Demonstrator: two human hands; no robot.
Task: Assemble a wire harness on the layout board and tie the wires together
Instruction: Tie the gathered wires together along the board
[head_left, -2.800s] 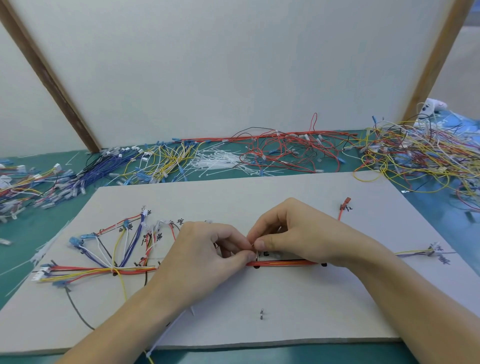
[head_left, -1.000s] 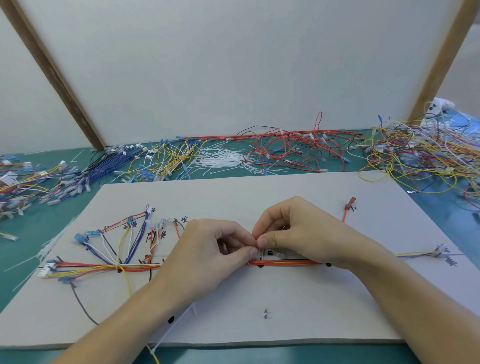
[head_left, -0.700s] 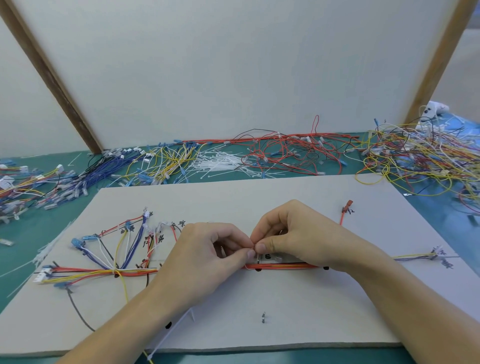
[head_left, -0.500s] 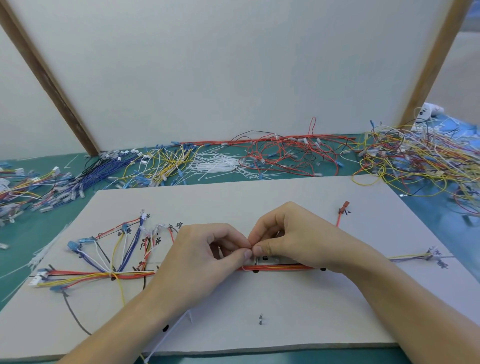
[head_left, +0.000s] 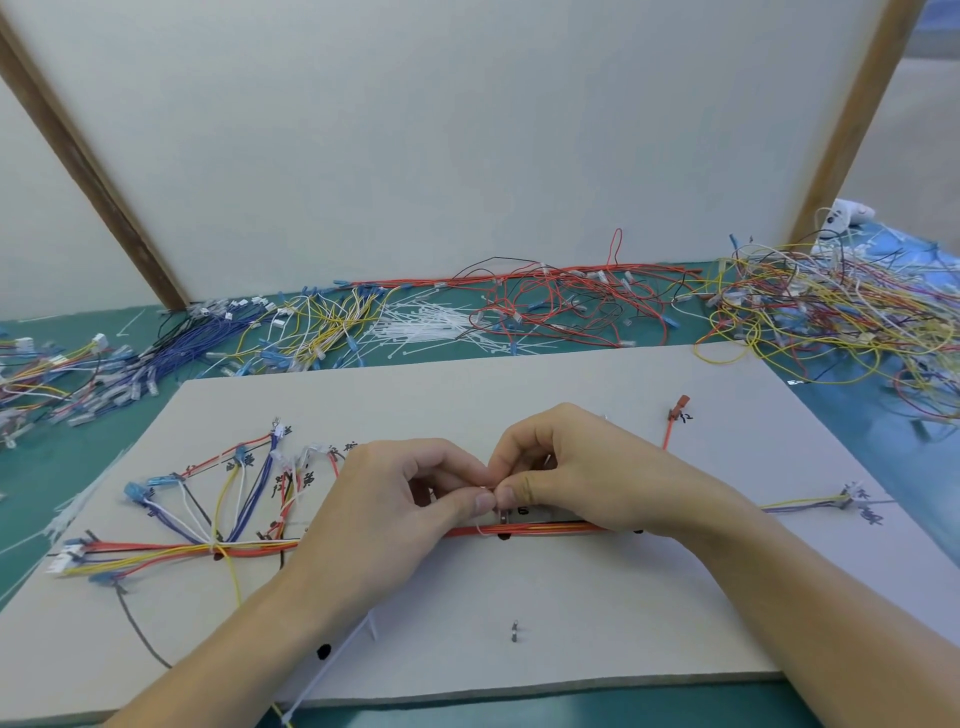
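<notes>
My left hand (head_left: 395, 499) and right hand (head_left: 576, 467) both pinch a white cable tie (head_left: 483, 522) round the wire bundle (head_left: 524, 530), mid layout board (head_left: 571, 597). Bare board toward the near edge; loose wire piles (head_left: 831, 317) crowd the far edge.

Shot from a single head-worn wide-angle camera, aimed forward and down, close over the layout board (head_left: 571, 613) on the desk (head_left: 852, 421), white backdrop panel (head_left: 467, 130) behind.

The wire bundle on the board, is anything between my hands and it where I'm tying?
Nothing visible does. Both the left hand and right hand pinch a thin white tie just above the wire bundle on the board.
</notes>
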